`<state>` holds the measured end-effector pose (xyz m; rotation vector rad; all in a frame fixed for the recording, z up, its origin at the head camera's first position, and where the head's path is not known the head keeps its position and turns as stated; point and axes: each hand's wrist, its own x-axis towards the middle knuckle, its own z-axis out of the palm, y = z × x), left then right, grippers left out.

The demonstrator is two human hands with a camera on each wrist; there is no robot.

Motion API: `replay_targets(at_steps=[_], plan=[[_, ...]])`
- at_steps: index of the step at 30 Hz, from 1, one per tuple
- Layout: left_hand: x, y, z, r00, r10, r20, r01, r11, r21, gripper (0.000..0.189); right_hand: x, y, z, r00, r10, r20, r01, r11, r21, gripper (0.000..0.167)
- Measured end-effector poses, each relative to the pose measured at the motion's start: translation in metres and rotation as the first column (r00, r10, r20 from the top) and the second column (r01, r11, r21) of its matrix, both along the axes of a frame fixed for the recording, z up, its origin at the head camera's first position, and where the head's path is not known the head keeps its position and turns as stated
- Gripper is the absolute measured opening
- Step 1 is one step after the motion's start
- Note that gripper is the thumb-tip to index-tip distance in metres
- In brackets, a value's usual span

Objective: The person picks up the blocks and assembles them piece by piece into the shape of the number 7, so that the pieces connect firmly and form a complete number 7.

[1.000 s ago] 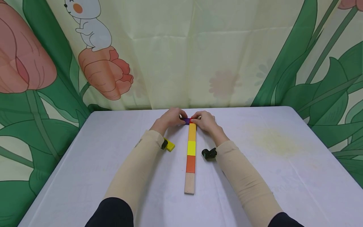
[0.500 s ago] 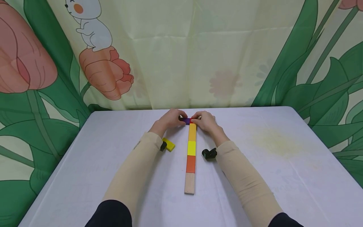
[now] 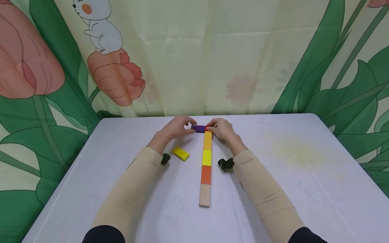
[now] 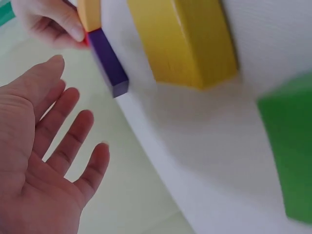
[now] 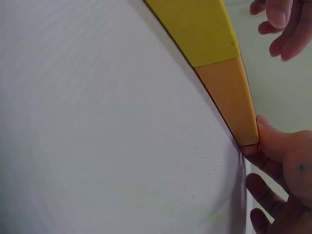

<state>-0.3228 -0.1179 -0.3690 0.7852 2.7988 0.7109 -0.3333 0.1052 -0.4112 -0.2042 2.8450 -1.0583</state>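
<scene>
A row of flat blocks runs up the middle of the table: a plain wood block [image 3: 205, 195], an orange-red block [image 3: 206, 174], a yellow block [image 3: 207, 158] and a light orange block [image 3: 208, 140]. At its far end my right hand [image 3: 224, 130] pinches a small red block [image 5: 250, 149], mostly covered by the fingers. A purple block [image 3: 198, 129] extends leftward from the red one. Beside the purple block's left end is my left hand [image 3: 174, 129], its fingers spread and apart from the block in the left wrist view.
A loose yellow block [image 3: 181, 154] lies left of the row, near the left wrist. The left wrist view also has a green block [image 4: 287, 151] at its right edge. The white-covered table [image 3: 261, 195] ends just beyond the hands, with a printed curtain [image 3: 182, 67] behind.
My left hand has let go of the purple block and drawn back to the left, uncovering more of it and the loose yellow block. The right hand keeps its place at the red block.
</scene>
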Motion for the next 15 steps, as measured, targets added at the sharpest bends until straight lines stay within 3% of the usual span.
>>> replay_targets(at_steps=[8,15], plan=[[0.024,-0.014,0.007,0.997,-0.022,0.079,0.027,0.998,-0.065,0.034,-0.001,-0.002,-0.001,1.0,0.006,0.03,-0.004,0.999,-0.054,0.018],[0.043,-0.028,0.005,0.982,0.005,0.187,0.017,0.993,-0.116,0.033,-0.002,-0.002,-0.002,0.999,0.023,0.022,-0.021,0.997,-0.079,0.019]])
